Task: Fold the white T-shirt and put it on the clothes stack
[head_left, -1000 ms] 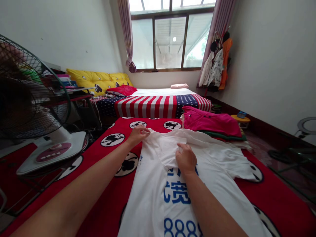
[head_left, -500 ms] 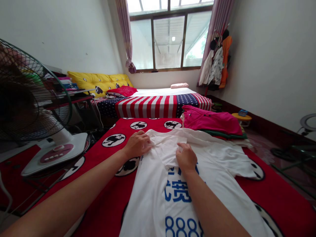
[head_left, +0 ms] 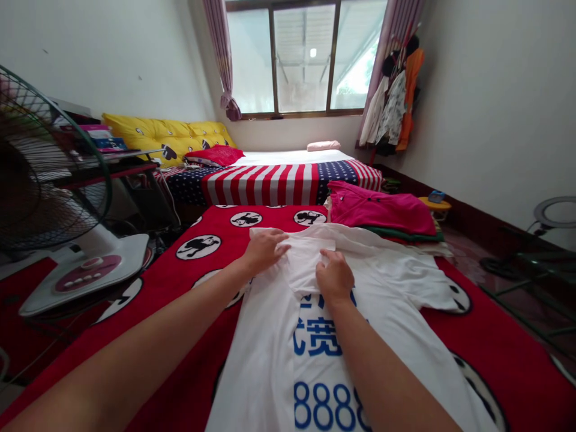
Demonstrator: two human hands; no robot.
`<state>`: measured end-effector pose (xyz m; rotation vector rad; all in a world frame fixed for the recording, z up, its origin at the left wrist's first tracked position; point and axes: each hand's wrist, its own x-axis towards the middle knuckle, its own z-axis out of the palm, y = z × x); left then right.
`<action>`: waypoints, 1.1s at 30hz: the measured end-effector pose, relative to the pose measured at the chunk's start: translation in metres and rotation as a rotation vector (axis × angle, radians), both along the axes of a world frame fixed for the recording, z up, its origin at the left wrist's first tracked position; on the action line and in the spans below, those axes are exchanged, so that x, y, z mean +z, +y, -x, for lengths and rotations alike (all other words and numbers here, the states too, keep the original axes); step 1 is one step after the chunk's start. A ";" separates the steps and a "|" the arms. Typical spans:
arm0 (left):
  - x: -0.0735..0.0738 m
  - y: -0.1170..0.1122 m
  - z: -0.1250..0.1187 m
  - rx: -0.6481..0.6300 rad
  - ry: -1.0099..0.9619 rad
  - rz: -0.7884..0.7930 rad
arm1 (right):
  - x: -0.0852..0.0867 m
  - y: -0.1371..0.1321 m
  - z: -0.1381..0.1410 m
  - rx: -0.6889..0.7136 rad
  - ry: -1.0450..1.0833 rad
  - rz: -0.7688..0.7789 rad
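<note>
A white T-shirt [head_left: 396, 294] with blue print lies spread on a red blanket [head_left: 198, 276] with black-and-white round figures. Its left sleeve is folded inward over the body. My left hand [head_left: 265, 249] lies on the shirt's left shoulder, its fingers stretched flat along the folded edge. My right hand [head_left: 333, 277] rests on the folded sleeve near the middle of the chest, fingers curled and pressed down on the cloth.
A stack of folded clothes, pink shirt [head_left: 380, 210] on top, sits just beyond the T-shirt at right. A standing fan [head_left: 54, 198] is at left. A flag-striped bed [head_left: 270, 180] lies ahead, hanging clothes [head_left: 396, 102] by the window, a ring light [head_left: 553, 213] at right.
My left hand has slid right from the shirt's outer edge onto the shoulder and flattened out. The right hand stays on the folded sleeve. The view has dipped slightly.
</note>
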<state>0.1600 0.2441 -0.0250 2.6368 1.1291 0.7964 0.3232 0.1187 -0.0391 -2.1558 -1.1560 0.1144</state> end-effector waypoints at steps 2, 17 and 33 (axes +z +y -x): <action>-0.013 -0.013 0.001 -0.023 0.123 0.074 | -0.001 0.001 0.000 0.001 -0.038 0.041; 0.011 -0.149 0.002 0.008 0.409 0.290 | 0.020 -0.046 -0.018 0.337 0.000 0.098; 0.012 -0.391 0.090 -0.368 0.502 0.414 | 0.018 -0.397 -0.067 0.228 -0.021 0.308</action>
